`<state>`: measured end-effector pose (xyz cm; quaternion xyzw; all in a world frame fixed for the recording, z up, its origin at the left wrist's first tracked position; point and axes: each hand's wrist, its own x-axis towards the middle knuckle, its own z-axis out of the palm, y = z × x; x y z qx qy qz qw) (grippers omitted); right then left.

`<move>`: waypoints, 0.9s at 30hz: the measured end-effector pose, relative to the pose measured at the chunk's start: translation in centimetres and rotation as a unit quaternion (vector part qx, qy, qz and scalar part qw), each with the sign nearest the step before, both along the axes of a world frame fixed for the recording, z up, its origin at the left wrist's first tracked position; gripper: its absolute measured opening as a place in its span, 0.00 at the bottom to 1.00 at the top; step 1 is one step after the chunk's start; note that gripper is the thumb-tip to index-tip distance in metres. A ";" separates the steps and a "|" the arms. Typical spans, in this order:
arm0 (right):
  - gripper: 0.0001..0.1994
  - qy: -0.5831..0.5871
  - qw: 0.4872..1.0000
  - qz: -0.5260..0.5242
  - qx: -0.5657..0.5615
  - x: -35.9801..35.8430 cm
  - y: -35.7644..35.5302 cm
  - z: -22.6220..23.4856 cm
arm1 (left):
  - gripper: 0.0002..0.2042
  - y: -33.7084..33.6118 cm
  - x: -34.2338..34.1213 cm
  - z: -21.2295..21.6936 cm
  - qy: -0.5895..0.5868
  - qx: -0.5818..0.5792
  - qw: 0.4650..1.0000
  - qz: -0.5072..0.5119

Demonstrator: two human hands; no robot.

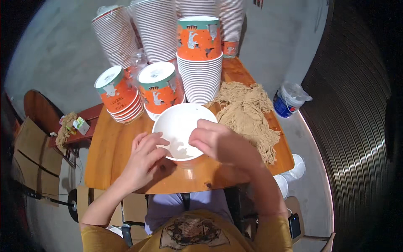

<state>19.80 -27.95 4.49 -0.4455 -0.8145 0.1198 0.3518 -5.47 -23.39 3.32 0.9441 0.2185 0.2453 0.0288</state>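
Note:
A white-lined paper bucket [178, 112] stands mouth up on the wooden table in front of me, a small dark spot near its far rim. My left hand [147, 157] reaches over the bucket's left rim, fingers apart and bent, their tips at the inner wall; I see nothing in them. Over the right side of the mouth, my right hand [214, 140] is closed in a pinch, and whatever lies between its fingertips is hidden. Just right of it lies a heap of beige cords [245, 115].
Upside-down orange and green paper buckets [157, 90] stand stacked behind, with tall white-rimmed stacks [155, 31] farther back. The wooden table [113, 164] has a rounded near edge. A blue and white pail [287, 101] stands right of it; a red bench [90, 126] is at left.

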 end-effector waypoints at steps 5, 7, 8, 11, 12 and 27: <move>0.05 -0.012 0.999 -0.001 0.037 -3.0 3.1 -1.8 | 0.10 0.5 -1.6 -0.9 -0.086 -0.229 0.970 -0.007; 0.05 -0.012 0.999 -0.039 0.004 -3.8 3.0 -1.7 | 0.06 0.5 -1.1 -0.3 -0.130 -0.256 0.956 0.063; 0.05 -0.012 0.999 -0.038 0.004 -3.8 3.0 -1.7 | 0.03 0.1 -0.4 -0.1 -0.169 -0.265 0.945 0.092; 0.06 -0.003 0.999 -0.042 -0.004 -3.8 3.0 -1.8 | 0.04 -0.4 1.1 0.1 -0.085 -0.136 0.979 0.126; 0.06 -0.001 0.999 -0.038 -0.002 -3.8 3.0 -1.8 | 0.05 -0.3 1.6 -0.2 -0.080 -0.123 0.979 0.142; 0.06 -0.076 0.975 -0.205 0.033 -5.4 2.9 -2.1 | 0.09 0.2 -1.1 0.7 -0.065 -0.075 0.990 0.104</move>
